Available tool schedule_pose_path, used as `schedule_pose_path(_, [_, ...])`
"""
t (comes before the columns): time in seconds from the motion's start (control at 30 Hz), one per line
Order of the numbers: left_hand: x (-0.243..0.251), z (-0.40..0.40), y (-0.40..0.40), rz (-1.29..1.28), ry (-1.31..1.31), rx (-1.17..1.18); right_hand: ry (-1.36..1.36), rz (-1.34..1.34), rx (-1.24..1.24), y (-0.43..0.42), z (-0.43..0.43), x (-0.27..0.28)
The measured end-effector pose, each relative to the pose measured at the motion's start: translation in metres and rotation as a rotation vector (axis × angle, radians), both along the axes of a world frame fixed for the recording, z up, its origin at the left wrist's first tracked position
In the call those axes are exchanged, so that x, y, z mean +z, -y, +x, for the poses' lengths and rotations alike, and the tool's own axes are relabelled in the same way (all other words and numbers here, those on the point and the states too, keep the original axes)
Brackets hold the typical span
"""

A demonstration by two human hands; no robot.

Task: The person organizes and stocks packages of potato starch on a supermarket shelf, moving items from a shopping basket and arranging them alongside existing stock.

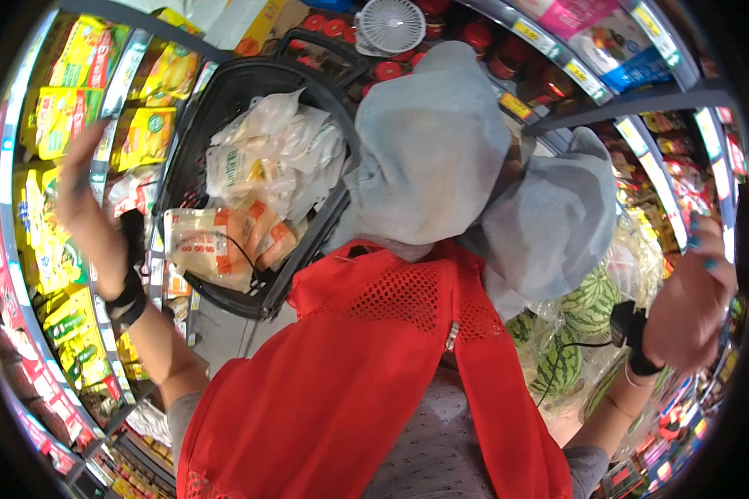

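At the left, my left hand (86, 181) is raised beside shelves of yellow food pouches (65, 121), its fingers apart and no item visible in it. Far to the right, my right hand (690, 299) is lifted in front of other stocked shelves; its fingers look bent and blurred, and I see no item in it. Each wrist wears a black strap. Between my left arm and my knees is a black plastic basket (265, 310). Inside it lie several white plastic pouches (281, 150) and some orange-and-clear pouches (209, 240).
Striped watermelons (558, 365) in clear wrapping lie beside my right arm. My bent knees in pale trousers (430, 143) and a red mesh vest (324, 374) fill the middle. Ahead are red-lidded jars (387, 70), a white fan (392, 26) and shelf edges with price tags (533, 32).
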State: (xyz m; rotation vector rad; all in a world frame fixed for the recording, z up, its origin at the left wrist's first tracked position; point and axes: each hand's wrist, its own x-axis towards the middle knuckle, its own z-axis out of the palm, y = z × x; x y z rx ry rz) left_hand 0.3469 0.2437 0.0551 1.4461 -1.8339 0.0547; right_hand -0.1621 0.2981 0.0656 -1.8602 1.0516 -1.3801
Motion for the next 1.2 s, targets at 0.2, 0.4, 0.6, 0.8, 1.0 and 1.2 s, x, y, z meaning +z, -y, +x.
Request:
schedule_pose_path(0.2, [-0.184,0.09,-0.08,0.614,-0.767,0.731,0.348,0.234,0.044,0.053,0.007,-0.08])
schedule_pose_path(0.4, [-0.273,0.084,-0.154,0.444,-0.166,1.237,0.774,0.569,-0.076,0.093,0.007,-0.133])
schedule_pose_path(0.6, [-0.267,0.078,-0.156,0.354,-0.081,1.452,0.942,0.824,-0.087,0.111,-0.023,-0.182])
schedule_pose_path(0.8, [-0.262,0.091,-0.154,0.476,-0.284,1.465,0.973,0.876,-0.082,0.113,-0.028,-0.185])
schedule_pose_path(1.0, [-0.275,0.086,-0.152,0.436,0.018,1.339,1.001,0.912,-0.059,0.115,-0.027,-0.186])
schedule_pose_path(1.2, [-0.31,0.058,-0.136,0.759,0.175,1.249,0.985,0.922,-0.026,0.113,-0.027,-0.184])
